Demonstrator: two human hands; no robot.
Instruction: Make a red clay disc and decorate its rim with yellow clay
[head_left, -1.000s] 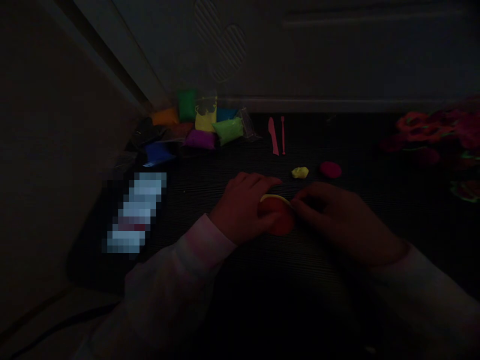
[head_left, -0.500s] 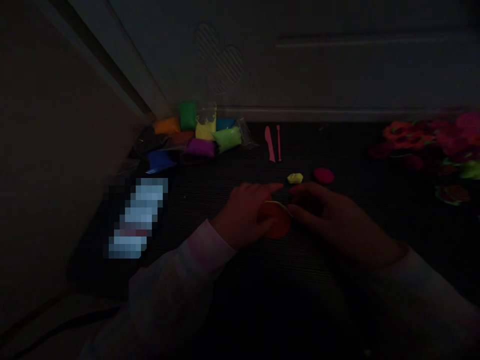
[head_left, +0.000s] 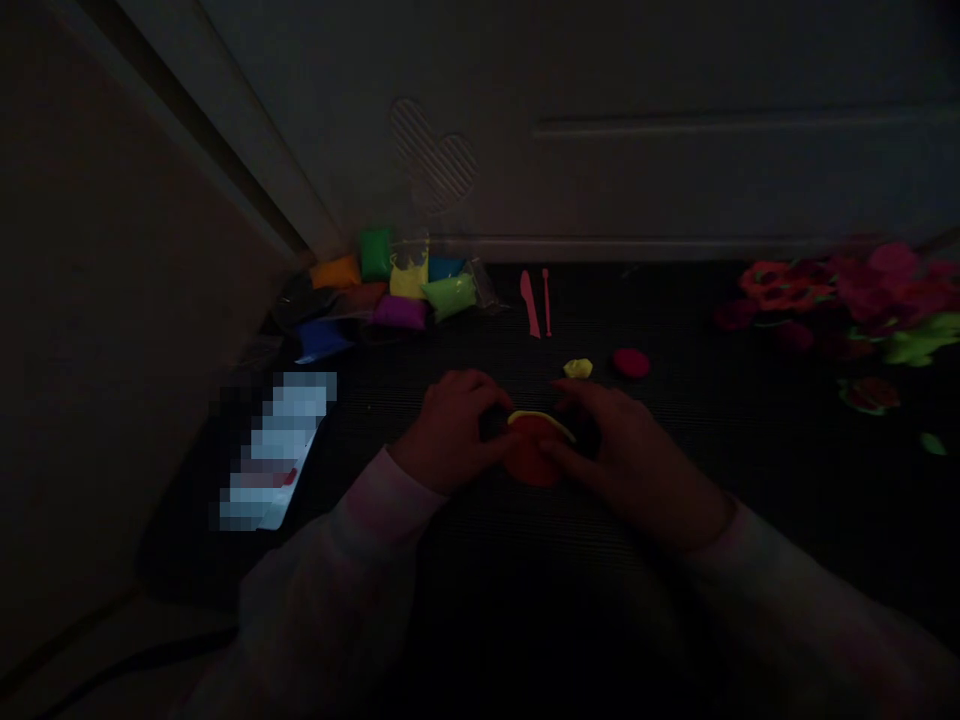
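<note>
Your left hand (head_left: 455, 432) and right hand (head_left: 641, 460) are both half-curled, thumbs on the red disc (head_left: 531, 467), one from each side. It's dark, so I can't tell if either hand truly grips it or just steadies it. Disc is mid-surface between your hands; yellow strip (head_left: 536, 414) runs around its far rim. Two-sided contact probably keeps disc and strip lined up.

Yellow lump (head_left: 577, 369) and magenta disc (head_left: 631, 363) sit just beyond your right fingers, likely for easy reach. Pink knife (head_left: 529, 305) and thin pink tool (head_left: 547, 303) lie side by side near the far edge.

Surface (head_left: 442, 350) is dark, finely lined. Coloured packets (head_left: 399, 312) bunch at the far left corner, lit screen (head_left: 292, 440) nearer you, bright shaped pieces (head_left: 892, 290) toward the far right. Pale panel (head_left: 637, 180) behind, striped heart shape (head_left: 435, 160) on it.
</note>
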